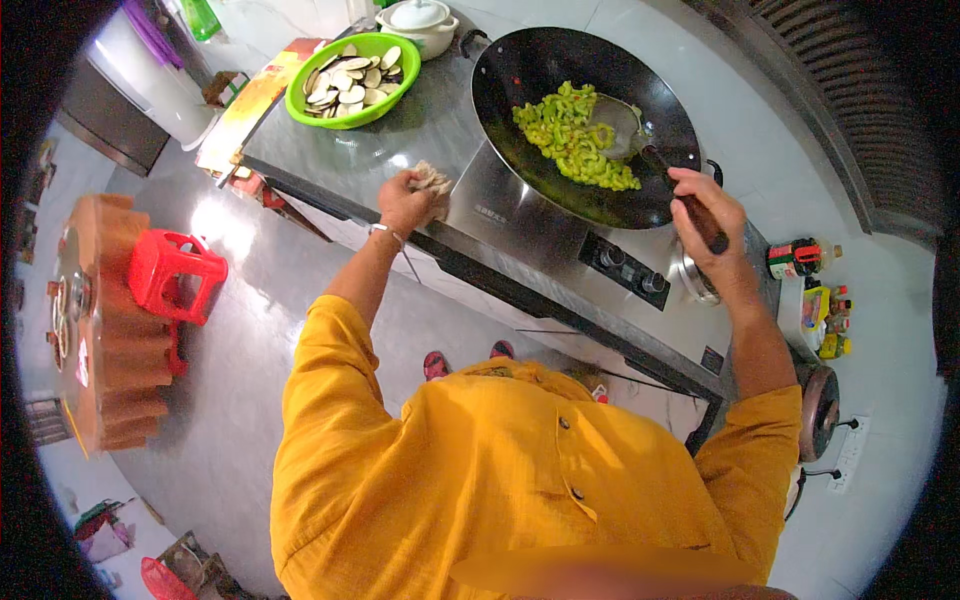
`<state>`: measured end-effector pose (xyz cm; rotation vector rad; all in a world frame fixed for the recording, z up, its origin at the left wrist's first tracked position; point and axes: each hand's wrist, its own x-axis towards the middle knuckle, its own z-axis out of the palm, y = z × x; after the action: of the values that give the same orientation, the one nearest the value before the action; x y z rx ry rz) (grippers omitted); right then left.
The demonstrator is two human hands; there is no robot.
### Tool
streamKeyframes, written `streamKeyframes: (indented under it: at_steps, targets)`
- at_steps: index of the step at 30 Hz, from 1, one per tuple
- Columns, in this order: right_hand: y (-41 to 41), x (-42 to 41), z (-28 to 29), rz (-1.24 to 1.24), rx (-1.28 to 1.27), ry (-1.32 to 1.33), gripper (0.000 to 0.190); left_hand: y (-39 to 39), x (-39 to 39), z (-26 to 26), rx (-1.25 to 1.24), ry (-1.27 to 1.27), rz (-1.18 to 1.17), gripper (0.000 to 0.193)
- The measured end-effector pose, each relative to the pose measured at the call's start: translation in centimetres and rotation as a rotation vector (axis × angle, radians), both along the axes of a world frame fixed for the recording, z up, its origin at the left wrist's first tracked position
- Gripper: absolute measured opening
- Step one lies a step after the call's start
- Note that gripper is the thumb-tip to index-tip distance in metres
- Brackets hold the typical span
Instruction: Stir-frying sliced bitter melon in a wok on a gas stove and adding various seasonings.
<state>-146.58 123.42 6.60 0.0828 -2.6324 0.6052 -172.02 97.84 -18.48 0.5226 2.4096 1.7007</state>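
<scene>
My right hand grips the dark wooden handle of a metal spatula. The spatula's broad head rests in a large black wok, against chopped green vegetable pieces that look like bitter melon. Beneath the wok is a stainless-steel gas stove with two knobs on its front panel. At the counter's front edge, left of the stove, my left hand holds a crumpled pale cloth. Farther back on the counter, a bright green basin contains sliced eggplant.
A white lidded pot stands behind the basin. Sauce bottles and a seasoning rack line the right wall, near a round-lidded cooker. On the left are a red plastic stool and a cloth-covered table. A range hood hangs upper right.
</scene>
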Motion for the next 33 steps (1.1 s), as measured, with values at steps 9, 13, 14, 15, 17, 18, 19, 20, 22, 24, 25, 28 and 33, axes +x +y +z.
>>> streamKeyframes:
  at_steps: [9,13,14,15,17,18,19,20,22,24,25,28,33]
  targets:
    - [1.2,-0.5,-0.6,-0.062,0.027,0.065,0.014,7.7,9.9,-0.6,0.032,0.574,-0.504,0.036]
    - [1.7,-0.9,-0.9,-0.073,-0.004,0.007,0.016,10.5,7.1,-0.6,-0.27,1.011,-0.546,0.033]
    - [1.5,-0.6,-0.8,-0.063,0.004,0.008,0.016,10.8,5.9,-0.4,-0.375,0.888,-0.596,0.037]
    - [1.5,-0.6,-0.8,-0.105,-0.006,-0.018,0.015,10.9,4.7,0.2,-0.477,0.757,-0.646,0.041]
    - [1.6,-0.5,-0.8,-0.137,-0.011,-0.043,0.015,10.2,2.9,1.2,-0.531,0.615,-0.59,0.041]
    - [1.6,-0.3,-0.9,-0.136,-0.019,-0.037,0.015,9.9,1.6,1.4,-0.494,0.666,-0.547,0.041]
    - [1.3,-0.4,-1.0,-0.123,-0.031,-0.035,0.015,9.1,0.3,1.4,-0.464,0.709,-0.494,0.041]
    - [1.0,-0.6,-1.1,-0.072,-0.087,-0.023,0.018,9.1,-1.9,-0.7,-0.56,0.56,-0.442,0.036]
    - [1.0,-0.5,-1.2,-0.076,-0.058,-0.015,0.019,8.0,-3.6,-0.6,-0.555,0.509,-0.324,0.034]
    - [0.8,-0.4,-1.2,-0.074,-0.031,-0.002,0.02,5.7,-5.9,-1.6,-0.545,0.382,-0.123,0.028]
    - [0.7,-0.4,-1.3,-0.073,-0.058,0.009,0.019,4.1,-7.2,-2.6,-0.533,0.31,-0.043,0.024]
    - [0.4,-0.4,-1.2,-0.128,-0.119,0.015,0.018,-0.9,-8.2,-1.7,-0.36,0.436,0.238,0.027]
    - [2.8,-0.4,0.2,-0.336,-0.329,0.003,0.017,-7.3,-5.3,-3.6,-0.547,0.564,0.19,0.036]
